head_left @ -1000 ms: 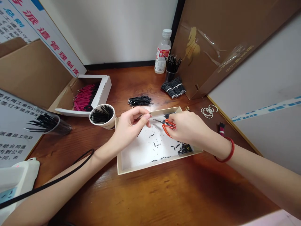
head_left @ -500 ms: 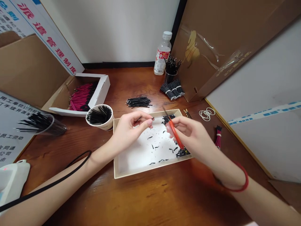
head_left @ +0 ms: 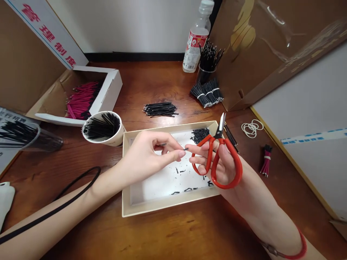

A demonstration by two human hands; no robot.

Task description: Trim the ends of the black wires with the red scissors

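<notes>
Above a shallow cream box (head_left: 125, 191), my left hand (head_left: 154, 153) pinches a short black wire (head_left: 185, 149) between thumb and forefinger; most of the wire is hidden by the hand. My right hand (head_left: 225, 162) holds red-handled scissors (head_left: 238, 169), fingers through the loops, blades pointing up and away. The right forefinger reaches out to the tip of the wire, at or very near it. Black offcuts (head_left: 200, 135) lie heaped in the box's far right corner, with loose scraps (head_left: 175, 193) scattered over its white floor.
A paper cup of black wires (head_left: 101, 126) stands left of the box, a white carton (head_left: 108, 86) of pink and black wires behind it. Loose black wires (head_left: 160, 109) lie beyond. At right are a bottle (head_left: 196, 39), tied bundles (head_left: 207, 93) and rubber bands (head_left: 252, 128).
My right hand has turned palm up, swinging the scissors upward and away, and its forefinger has come to the wire's end. The left hand keeps its pinch. The view has shifted closer.
</notes>
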